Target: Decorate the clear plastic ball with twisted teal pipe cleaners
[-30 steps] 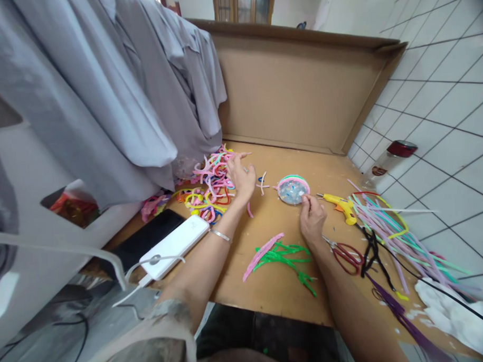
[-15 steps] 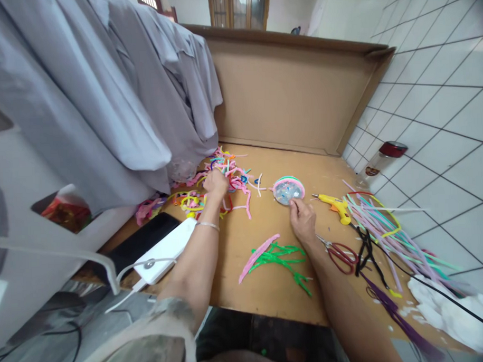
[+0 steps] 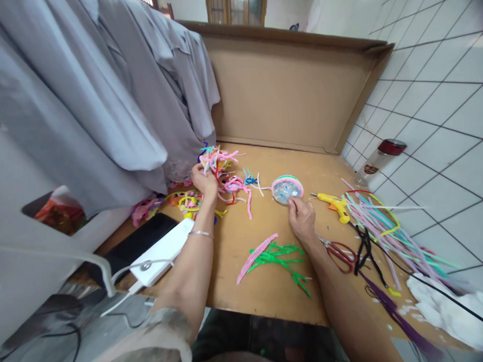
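Note:
My left hand (image 3: pixel 204 180) is closed around a tangled bunch of short pipe cleaners (image 3: pixel 219 159), mostly pink with some teal, yellow and red. More loose pipe cleaner pieces (image 3: pixel 233 184) lie just right of it. Between thumb and fingers of my right hand (image 3: pixel 302 216) is the lower edge of a round clear disc (image 3: pixel 286 192), rimmed with pink and green pipe cleaner and tilted toward me. Small blue and white bits show on the disc. Nearer to me lie green twisted pipe cleaners (image 3: pixel 278 258) and a pink strip (image 3: pixel 256 258).
To the right are a yellow glue gun (image 3: pixel 336 205), red-handled scissors (image 3: pixel 341 255), long pipe cleaners (image 3: pixel 375 218), white stuffing (image 3: pixel 454 311) and a lidded jar (image 3: pixel 377 163). A white power bank (image 3: pixel 160 252) and black phone-like slab (image 3: pixel 136 245) lie left. A cardboard wall (image 3: pixel 294 89) closes the back.
My left hand has moved slightly left and up, lifting a bunch of pipe cleaners out of the pile. My right hand still holds the disc in about the same spot.

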Available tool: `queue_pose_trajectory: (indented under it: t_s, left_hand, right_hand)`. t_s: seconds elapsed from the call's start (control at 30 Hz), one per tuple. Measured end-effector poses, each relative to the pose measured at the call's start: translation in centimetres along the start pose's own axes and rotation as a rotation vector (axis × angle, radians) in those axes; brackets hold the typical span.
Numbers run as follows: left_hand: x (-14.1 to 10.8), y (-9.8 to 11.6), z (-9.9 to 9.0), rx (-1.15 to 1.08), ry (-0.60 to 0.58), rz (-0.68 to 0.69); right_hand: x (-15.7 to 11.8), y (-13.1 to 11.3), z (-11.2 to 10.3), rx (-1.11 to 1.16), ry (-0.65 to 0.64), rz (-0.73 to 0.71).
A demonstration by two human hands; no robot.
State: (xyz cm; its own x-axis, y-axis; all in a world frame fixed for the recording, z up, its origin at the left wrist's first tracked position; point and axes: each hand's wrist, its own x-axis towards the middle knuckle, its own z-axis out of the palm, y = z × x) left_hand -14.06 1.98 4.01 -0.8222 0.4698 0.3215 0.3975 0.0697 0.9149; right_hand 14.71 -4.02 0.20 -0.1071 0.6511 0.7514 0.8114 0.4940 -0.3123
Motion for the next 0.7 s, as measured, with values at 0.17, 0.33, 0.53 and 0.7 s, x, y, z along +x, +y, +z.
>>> queue_pose_trajectory:
  t_s: [0.17, 0.33, 0.53, 0.7]
  left_hand:
    - [-2.0, 1.3, -0.2, 0.133, -0.063, 0.010]
    - [-6.5, 3.6, -0.1, 0.080, -0.052, 0.379]
    - [-8.9, 5.5, 1.2, 0.059, -0.170, 0.642]
    - [-5.0, 6.6, 0.5, 0.063, -0.084, 0.228]
  right_hand:
    - [0.0, -0.1, 0.0, -0.006, -0.007, 0.009]
    - [-0.1, -0.2, -0.1, -0.017, 0.004, 0.015]
    - [-0.1, 0.3, -0.1, 0.014, 0.044, -0.008]
    - [-0.1, 0.2, -0.2, -0.025, 0.001, 0.035]
